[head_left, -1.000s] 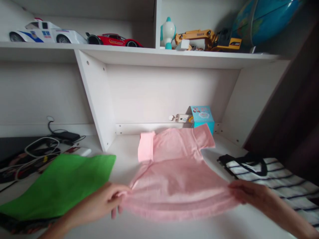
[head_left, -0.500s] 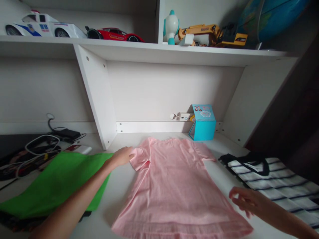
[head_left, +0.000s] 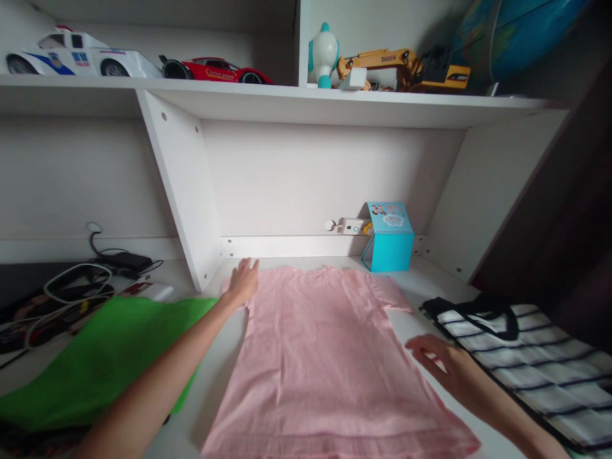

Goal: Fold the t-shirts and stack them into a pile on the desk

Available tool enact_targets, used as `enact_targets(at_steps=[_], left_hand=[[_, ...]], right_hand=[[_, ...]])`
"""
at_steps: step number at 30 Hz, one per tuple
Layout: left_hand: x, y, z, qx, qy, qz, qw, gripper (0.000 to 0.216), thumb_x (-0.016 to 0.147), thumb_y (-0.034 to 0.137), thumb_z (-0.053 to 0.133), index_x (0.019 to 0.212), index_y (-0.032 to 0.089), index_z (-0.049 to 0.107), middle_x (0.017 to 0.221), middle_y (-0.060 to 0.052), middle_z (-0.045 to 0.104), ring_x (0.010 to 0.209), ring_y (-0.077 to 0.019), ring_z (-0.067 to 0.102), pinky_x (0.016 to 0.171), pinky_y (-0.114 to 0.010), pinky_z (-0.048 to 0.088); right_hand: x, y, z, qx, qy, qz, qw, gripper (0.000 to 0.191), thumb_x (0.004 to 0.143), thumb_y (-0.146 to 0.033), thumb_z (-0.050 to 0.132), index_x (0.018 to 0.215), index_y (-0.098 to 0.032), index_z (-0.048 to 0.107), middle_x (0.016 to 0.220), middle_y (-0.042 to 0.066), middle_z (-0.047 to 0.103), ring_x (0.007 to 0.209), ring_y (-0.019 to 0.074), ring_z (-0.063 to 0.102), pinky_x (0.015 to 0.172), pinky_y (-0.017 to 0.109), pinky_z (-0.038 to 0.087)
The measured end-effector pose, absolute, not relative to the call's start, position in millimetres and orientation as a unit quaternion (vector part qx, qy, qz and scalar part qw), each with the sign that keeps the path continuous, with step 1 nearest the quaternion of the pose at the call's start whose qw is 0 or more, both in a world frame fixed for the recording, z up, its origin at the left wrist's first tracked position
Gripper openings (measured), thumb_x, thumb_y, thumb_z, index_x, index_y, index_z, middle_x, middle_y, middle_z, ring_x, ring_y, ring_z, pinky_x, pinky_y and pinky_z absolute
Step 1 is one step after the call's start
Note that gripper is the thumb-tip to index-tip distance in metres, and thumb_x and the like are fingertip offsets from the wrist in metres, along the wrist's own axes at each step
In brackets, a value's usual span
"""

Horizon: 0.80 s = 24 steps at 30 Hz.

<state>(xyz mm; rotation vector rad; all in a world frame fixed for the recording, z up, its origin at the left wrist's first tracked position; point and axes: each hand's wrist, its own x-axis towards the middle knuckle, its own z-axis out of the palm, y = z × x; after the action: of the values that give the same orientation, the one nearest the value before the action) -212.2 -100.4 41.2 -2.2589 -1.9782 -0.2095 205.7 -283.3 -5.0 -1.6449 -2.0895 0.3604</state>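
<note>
A pink T-shirt (head_left: 325, 357) lies spread flat on the white desk (head_left: 415, 280), neck end toward the back wall. My left hand (head_left: 243, 280) reaches far forward and rests on the shirt's upper left corner near the shoulder, fingers stretched out flat. My right hand (head_left: 442, 366) lies at the shirt's right edge, fingers spread and low over the desk, holding nothing. The left sleeve is tucked out of sight; the right sleeve (head_left: 389, 296) sticks out sideways.
A green cloth (head_left: 100, 357) lies to the left, a black-and-white striped garment (head_left: 521, 357) to the right. A blue box (head_left: 388, 237) stands at the back. Cables and a charger (head_left: 81, 280) sit far left. Toy cars, an excavator and a globe fill the shelf above.
The shirt went from held up by its hem to lying flat. My left hand moved up to the shoulder and folded the left sleeve in; my right hand slid inward toward the shirt's edge.
</note>
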Motion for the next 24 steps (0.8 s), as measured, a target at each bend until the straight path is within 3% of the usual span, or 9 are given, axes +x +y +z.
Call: enact_targets(at_steps=[3, 5, 7, 9, 12, 16, 18, 21, 24], left_hand=[[-181, -115, 10, -0.848, -0.526, -0.029, -0.05, 0.053, 0.089, 0.037, 0.04, 0.139, 0.02, 0.033, 0.15, -0.014, 0.023, 0.138, -0.0279, 0.017, 0.106, -0.047, 0.024], [-172, -119, -6, -0.85, -0.517, -0.001, -0.098, 0.06, 0.088, 0.054, 0.036, 0.141, 0.026, 0.029, 0.152, -0.013, 0.017, 0.139, -0.0323, 0.01, 0.104, -0.057, 0.02], [-170, -118, -18, -0.837, -0.538, 0.003, -0.094, 0.062, 0.088, 0.06, 0.03, 0.142, 0.03, 0.026, 0.153, -0.012, 0.013, 0.139, -0.0335, 0.008, 0.102, -0.063, 0.016], [-172, -113, -23, -0.828, -0.555, -0.007, -0.072, 0.061, 0.089, 0.061, 0.026, 0.142, 0.032, 0.024, 0.153, -0.01, 0.011, 0.14, -0.0321, 0.007, 0.102, -0.064, 0.014], [-173, -106, -26, -0.826, -0.558, -0.008, -0.073, 0.062, 0.089, 0.061, 0.026, 0.143, 0.03, 0.023, 0.153, -0.011, 0.009, 0.139, -0.0326, 0.007, 0.102, -0.064, 0.013], [-167, -115, -16, -0.826, -0.555, -0.036, -0.095, 0.057, 0.091, 0.051, 0.035, 0.141, 0.024, 0.03, 0.152, -0.016, 0.015, 0.138, -0.034, 0.013, 0.102, -0.063, 0.017], [-161, -137, -4, -0.844, -0.521, -0.081, -0.099, 0.048, 0.089, 0.039, 0.045, 0.134, 0.02, 0.042, 0.146, -0.017, 0.029, 0.135, -0.0307, 0.025, 0.104, -0.054, 0.025], [-154, -195, 19, -0.906, -0.373, -0.13, -0.151, 0.024, 0.087, 0.026, 0.051, 0.107, 0.019, 0.061, 0.118, -0.009, 0.056, 0.11, -0.0189, 0.053, 0.095, -0.03, 0.039], [-157, -261, 33, -0.934, -0.286, -0.086, -0.198, 0.01, 0.082, 0.029, 0.059, 0.086, 0.021, 0.065, 0.093, -0.001, 0.061, 0.083, -0.0135, 0.059, 0.075, -0.022, 0.044]], right_hand=[[171, -271, -16, -0.55, -0.802, 0.079, 0.22, 0.045, 0.092, -0.044, 0.037, 0.128, -0.022, 0.052, 0.137, 0.01, 0.047, 0.126, 0.0274, 0.043, 0.101, 0.043, 0.038], [161, -264, -27, -0.521, -0.834, 0.06, 0.169, 0.054, 0.091, -0.048, 0.037, 0.14, -0.026, 0.036, 0.148, 0.006, 0.03, 0.136, 0.0279, 0.024, 0.108, 0.048, 0.028], [165, -258, -36, -0.522, -0.842, 0.058, 0.121, 0.056, 0.092, -0.049, 0.034, 0.144, -0.03, 0.024, 0.15, 0.003, 0.023, 0.138, 0.0267, 0.017, 0.109, 0.051, 0.023], [174, -255, -37, -0.551, -0.826, 0.062, 0.103, 0.052, 0.094, -0.044, 0.031, 0.144, -0.031, 0.024, 0.15, 0.004, 0.025, 0.137, 0.0278, 0.02, 0.107, 0.057, 0.022], [176, -266, -24, -0.573, -0.809, 0.056, 0.118, 0.043, 0.092, -0.038, 0.039, 0.133, -0.023, 0.045, 0.141, 0.012, 0.041, 0.132, 0.0312, 0.033, 0.104, 0.058, 0.025], [147, -308, 0, -0.495, -0.846, 0.144, 0.136, 0.016, 0.089, -0.027, 0.049, 0.098, -0.022, 0.061, 0.104, 0.006, 0.063, 0.097, 0.0168, 0.06, 0.085, 0.029, 0.048], [134, -326, 3, -0.47, -0.855, 0.167, 0.14, 0.011, 0.088, -0.02, 0.05, 0.089, -0.021, 0.06, 0.093, 0.004, 0.062, 0.085, 0.0146, 0.06, 0.073, 0.025, 0.049], [130, -337, -3, -0.461, -0.864, 0.133, 0.153, 0.016, 0.092, -0.02, 0.044, 0.095, -0.021, 0.06, 0.091, 0.005, 0.061, 0.084, 0.0164, 0.059, 0.071, 0.028, 0.048], [134, -338, -9, -0.443, -0.877, 0.107, 0.153, 0.022, 0.094, -0.017, 0.039, 0.102, -0.02, 0.059, 0.093, 0.007, 0.061, 0.087, 0.0182, 0.059, 0.072, 0.03, 0.049]])
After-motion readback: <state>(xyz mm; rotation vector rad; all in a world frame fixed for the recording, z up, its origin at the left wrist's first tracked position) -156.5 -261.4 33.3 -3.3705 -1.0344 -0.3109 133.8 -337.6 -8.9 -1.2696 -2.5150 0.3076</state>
